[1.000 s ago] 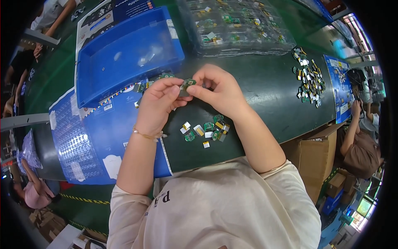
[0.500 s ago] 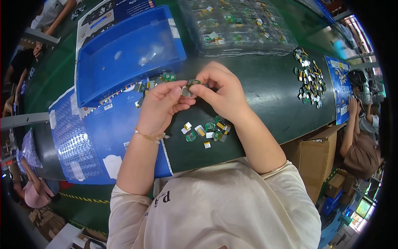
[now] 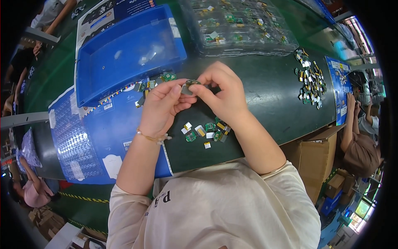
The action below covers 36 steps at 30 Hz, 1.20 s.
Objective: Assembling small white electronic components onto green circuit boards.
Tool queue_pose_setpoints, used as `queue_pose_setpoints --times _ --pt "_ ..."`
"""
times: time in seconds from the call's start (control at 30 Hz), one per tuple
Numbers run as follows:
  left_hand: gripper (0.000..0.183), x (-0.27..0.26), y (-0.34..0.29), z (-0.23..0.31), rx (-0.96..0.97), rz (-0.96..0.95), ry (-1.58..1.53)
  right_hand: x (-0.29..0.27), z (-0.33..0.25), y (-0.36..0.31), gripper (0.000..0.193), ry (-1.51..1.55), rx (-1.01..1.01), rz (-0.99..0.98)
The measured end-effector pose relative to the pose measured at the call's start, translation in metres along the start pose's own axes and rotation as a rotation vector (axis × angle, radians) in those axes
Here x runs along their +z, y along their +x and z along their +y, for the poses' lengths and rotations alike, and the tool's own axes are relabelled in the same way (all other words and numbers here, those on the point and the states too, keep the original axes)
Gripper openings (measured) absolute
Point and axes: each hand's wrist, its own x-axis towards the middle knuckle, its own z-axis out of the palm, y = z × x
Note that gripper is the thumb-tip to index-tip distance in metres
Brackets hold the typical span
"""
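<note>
Between my two hands is a small circuit board with a silver battery [image 3: 187, 89], pinched by the fingertips of both. My left hand [image 3: 162, 101], with a bracelet at the wrist, grips its silver side between thumb and fingers. My right hand [image 3: 224, 91] has its thumb and forefinger closed on the green board side. Fingers cover part of the piece. Nearer to me on the dark green table lies a small group of boards and batteries [image 3: 209, 132]. Several more boards [image 3: 145, 86] lie just left of my left hand, beside the blue bin.
A large blue bin [image 3: 124, 62] stands at the far left. Stacked clear trays [image 3: 248, 47] hold boards at the far side. To the right lies a bigger pile of boards [image 3: 311, 81]. A clear blister sheet [image 3: 76, 143] rests on blue card at left. Other people work at both sides.
The held board has tilted slightly between my fingertips. Both hands stay in nearly the same place, and the loose parts on the table have not moved.
</note>
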Motion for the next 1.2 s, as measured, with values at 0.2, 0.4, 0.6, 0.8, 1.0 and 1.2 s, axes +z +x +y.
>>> queue_pose_setpoints --times 0.2,0.4,0.6,0.8,1.0,1.2 --pt "0.025 0.0001 0.0 -0.001 -0.017 0.014 -0.024 0.0018 0.0008 -0.0007 0.022 -0.033 -0.031 0.029" --pt "0.025 -0.0006 0.0005 -0.0012 -0.044 0.021 -0.048 0.0019 0.0013 -0.0005 0.021 -0.042 -0.047 0.031" --pt "0.025 -0.001 0.0007 -0.002 -0.067 0.024 -0.058 0.0024 0.0014 -0.0013 0.021 -0.061 -0.051 0.038" --pt "0.024 -0.0014 0.001 -0.0035 -0.081 0.018 -0.094 0.0041 0.0013 -0.002 0.021 -0.045 -0.036 0.044" --pt "0.022 -0.0027 0.0009 -0.0048 -0.098 0.021 -0.104 0.005 -0.0019 -0.0028 0.021 -0.027 0.002 0.043" --pt "0.022 0.0023 -0.0013 -0.0045 -0.08 0.069 -0.061 0.0056 -0.0016 -0.0028 0.021 0.01 0.04 0.049"
